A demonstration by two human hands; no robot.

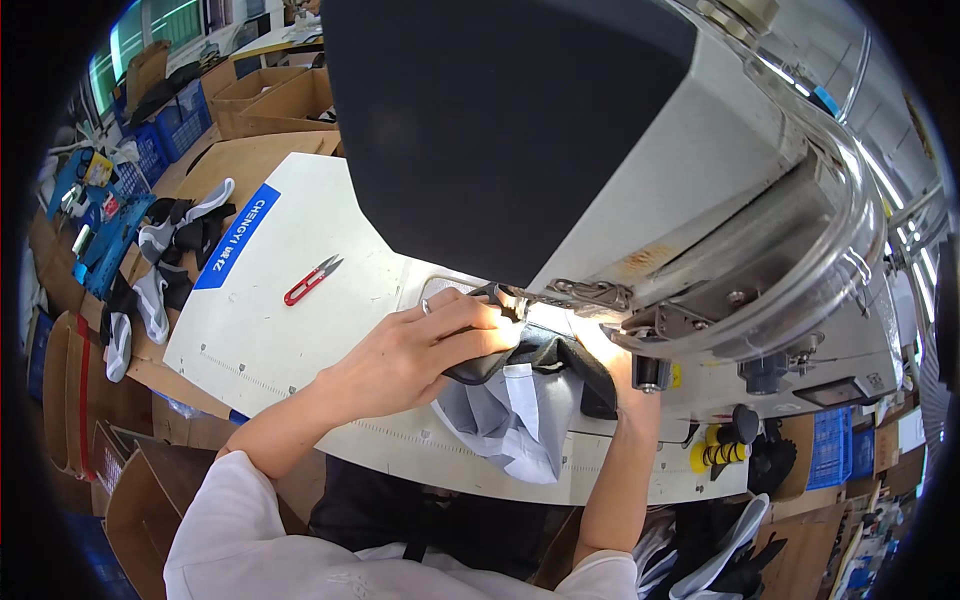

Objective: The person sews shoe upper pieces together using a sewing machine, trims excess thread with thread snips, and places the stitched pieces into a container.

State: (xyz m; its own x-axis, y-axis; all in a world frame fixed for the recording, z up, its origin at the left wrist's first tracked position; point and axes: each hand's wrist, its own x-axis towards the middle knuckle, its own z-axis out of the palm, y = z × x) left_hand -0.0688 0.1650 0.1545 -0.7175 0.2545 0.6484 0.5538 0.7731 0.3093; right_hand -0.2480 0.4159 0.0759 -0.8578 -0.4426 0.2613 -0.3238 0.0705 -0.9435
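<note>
Under the lit needle area of a sewing machine lies a black and grey fabric piece, its pale grey part hanging toward the table's front edge. My left hand, with a ring on one finger, pinches the black edge of the piece close to the needle area. On the other side, my right hand rests against the fabric; the machine head and bright glare hide its fingers. Red-handled thread snips lie on the white tabletop to the left of my left hand.
The machine's large dark and white head overhangs the table's right half. Black and grey fabric pieces lie at the far left, beside cardboard boxes and blue crates. Yellow and black spools stand near the front right edge, with more fabric pieces below.
</note>
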